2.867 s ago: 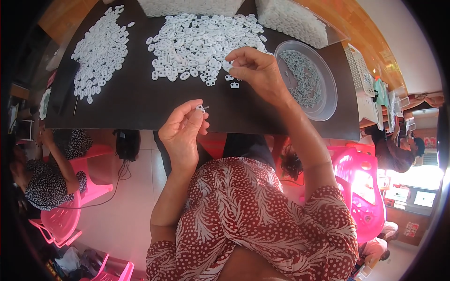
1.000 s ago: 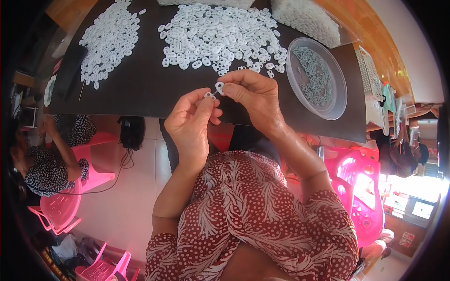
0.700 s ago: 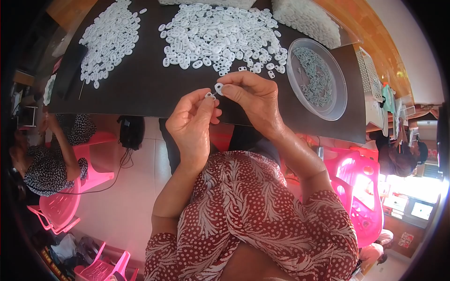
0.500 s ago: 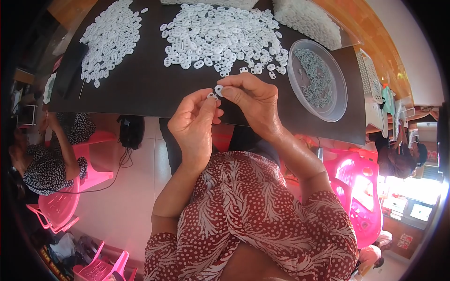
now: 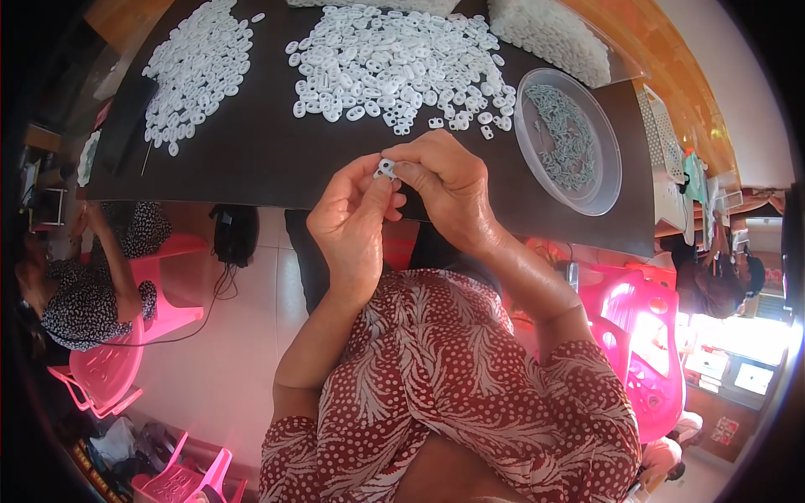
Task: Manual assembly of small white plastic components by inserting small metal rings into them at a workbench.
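Over the table's near edge, my left hand (image 5: 348,230) and my right hand (image 5: 453,189) meet at the fingertips. Thumb and forefinger of each pinch small white plastic pieces (image 5: 386,168) with holes, which now sit against each other; the fingers partly cover them. Beyond my hands spreads a wide pile of similar oval white plastic pieces (image 5: 394,63). To the right of that pile, a round clear tub (image 5: 602,194) holds many small grey-green screws (image 5: 566,142). A second pile of white ovals (image 5: 201,71) lies at the far left.
A clear bin of white pieces (image 5: 549,46) stands at the back right. On the left of the dark table (image 5: 251,159) lies a long dark object (image 5: 132,126) with a thin metal tip. A person (image 5: 71,293) sits at left; pink chairs (image 5: 105,369) stand around.
The white piece in my right fingers has come down and left against the one in my left fingers. Both hands have closed together; the piles and tub stay put.
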A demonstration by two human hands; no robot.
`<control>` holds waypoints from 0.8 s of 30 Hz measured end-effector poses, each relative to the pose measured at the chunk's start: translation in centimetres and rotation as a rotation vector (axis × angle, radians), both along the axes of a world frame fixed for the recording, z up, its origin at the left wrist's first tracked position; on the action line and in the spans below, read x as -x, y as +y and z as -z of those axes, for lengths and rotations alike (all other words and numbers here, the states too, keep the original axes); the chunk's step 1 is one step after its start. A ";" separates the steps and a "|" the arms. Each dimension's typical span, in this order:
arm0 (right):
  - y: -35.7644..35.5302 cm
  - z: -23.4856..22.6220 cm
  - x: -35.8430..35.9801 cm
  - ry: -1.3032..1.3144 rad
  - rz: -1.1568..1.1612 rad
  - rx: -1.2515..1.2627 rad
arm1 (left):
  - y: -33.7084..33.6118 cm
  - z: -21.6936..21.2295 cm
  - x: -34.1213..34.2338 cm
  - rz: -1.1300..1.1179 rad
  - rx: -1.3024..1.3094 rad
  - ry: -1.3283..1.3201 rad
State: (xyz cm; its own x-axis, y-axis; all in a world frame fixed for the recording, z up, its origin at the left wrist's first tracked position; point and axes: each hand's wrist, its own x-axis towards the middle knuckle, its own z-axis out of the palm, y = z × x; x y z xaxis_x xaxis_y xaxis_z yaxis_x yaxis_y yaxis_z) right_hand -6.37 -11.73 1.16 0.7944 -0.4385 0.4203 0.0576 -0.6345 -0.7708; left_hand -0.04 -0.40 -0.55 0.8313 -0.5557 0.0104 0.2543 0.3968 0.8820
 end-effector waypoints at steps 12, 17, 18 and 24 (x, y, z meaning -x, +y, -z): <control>-0.1 -0.3 0.0 -0.020 0.013 -0.005 | 0.1 -0.6 -0.2 0.035 -0.040 0.008; 0.2 -0.7 0.1 -0.042 -0.035 0.041 | 0.2 -0.1 -0.6 0.034 0.042 0.027; 0.3 -0.9 0.1 -0.033 -0.054 0.047 | 0.1 -0.1 -0.7 0.032 0.041 0.026; 0.2 -0.6 0.1 -0.080 -0.040 0.147 | 0.0 -1.3 -0.6 0.009 0.039 0.204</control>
State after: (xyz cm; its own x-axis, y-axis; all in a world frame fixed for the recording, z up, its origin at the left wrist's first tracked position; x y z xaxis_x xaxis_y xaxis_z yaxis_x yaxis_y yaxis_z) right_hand -6.48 -11.56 1.73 0.7712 -0.3366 0.5403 0.1427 -0.7358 -0.6620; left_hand 0.56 -0.42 0.80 0.8135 -0.5654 -0.1361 0.4295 0.4264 0.7961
